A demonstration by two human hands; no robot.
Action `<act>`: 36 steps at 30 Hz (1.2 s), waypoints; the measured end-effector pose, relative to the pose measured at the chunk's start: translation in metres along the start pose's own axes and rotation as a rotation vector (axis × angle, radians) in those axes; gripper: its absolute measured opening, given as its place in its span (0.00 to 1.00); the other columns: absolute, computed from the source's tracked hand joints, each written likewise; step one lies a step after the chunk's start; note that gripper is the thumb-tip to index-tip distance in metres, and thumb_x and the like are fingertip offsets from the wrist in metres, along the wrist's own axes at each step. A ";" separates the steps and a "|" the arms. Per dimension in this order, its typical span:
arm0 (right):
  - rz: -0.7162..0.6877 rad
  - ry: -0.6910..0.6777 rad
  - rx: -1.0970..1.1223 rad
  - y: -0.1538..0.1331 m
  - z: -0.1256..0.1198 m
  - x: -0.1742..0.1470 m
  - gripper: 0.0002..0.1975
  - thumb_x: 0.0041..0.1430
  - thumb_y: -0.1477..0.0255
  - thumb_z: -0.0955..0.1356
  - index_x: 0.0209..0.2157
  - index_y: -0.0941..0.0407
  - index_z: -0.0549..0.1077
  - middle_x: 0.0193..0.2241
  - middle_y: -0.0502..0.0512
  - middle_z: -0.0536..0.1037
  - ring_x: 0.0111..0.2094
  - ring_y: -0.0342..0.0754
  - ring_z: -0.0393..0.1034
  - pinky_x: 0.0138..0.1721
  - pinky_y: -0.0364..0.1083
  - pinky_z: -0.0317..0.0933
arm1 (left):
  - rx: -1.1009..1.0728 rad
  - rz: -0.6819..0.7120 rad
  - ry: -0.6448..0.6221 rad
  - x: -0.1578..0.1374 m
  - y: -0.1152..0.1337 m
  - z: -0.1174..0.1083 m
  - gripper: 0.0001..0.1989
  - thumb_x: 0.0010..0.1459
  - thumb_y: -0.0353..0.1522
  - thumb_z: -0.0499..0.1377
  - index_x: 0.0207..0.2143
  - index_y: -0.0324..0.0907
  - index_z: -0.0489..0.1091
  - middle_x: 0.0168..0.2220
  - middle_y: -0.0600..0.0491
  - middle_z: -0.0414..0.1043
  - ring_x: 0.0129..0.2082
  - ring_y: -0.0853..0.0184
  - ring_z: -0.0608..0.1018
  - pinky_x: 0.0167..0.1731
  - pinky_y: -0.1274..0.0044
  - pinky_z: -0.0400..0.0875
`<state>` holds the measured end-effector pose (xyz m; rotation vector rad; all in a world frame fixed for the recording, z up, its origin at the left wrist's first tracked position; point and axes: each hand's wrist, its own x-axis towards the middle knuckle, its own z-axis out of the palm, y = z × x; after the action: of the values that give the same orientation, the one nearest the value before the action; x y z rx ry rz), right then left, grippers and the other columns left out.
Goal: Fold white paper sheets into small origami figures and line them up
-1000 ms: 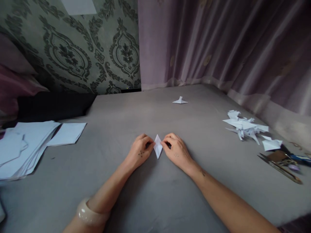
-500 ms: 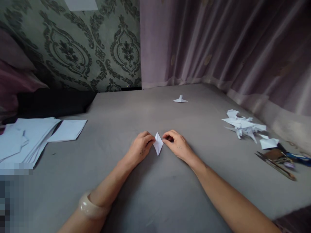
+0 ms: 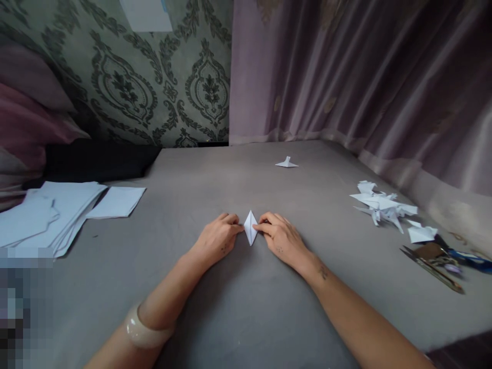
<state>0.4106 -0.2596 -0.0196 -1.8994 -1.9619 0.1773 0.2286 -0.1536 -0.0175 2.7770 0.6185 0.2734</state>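
Note:
A small diamond-shaped piece of folded white paper [image 3: 250,229] lies between my hands, with a crease running down its middle from point to point. At its left corner my left hand [image 3: 221,234] has thumb and fingers pinched together. My right hand [image 3: 282,237] reaches in from the other side, its closed fingertips covering the right corner and touching the paper's face. Both hands rest low on the grey surface [image 3: 246,307]. A pale bangle [image 3: 144,330] circles my left wrist.
White paper sheets [image 3: 77,205] lie stacked at left, beside a black cloth [image 3: 100,159]. A folded paper figure [image 3: 286,163] stands at the back. On the right are a pile of folded paper figures [image 3: 384,205], scissors [image 3: 432,269] and a blue-handled tool [image 3: 471,259].
My right hand's fingers have come in over the paper's right corner, where they were curled beside it. My left hand stays at the left corner. The view has shifted slightly.

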 end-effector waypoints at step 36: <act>0.319 0.352 0.932 -0.024 -0.022 0.001 0.11 0.54 0.64 0.68 0.33 0.57 0.75 0.29 0.53 0.78 0.29 0.45 0.71 0.35 0.44 0.64 | -1.461 -0.445 0.321 0.010 0.048 -0.005 0.12 0.49 0.36 0.63 0.32 0.38 0.68 0.29 0.52 0.70 0.29 0.71 0.73 0.31 0.79 0.68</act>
<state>0.3964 -0.2642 0.0098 -1.4396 -1.0324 0.6617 0.2543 -0.1899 0.0036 1.1792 0.6700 0.7052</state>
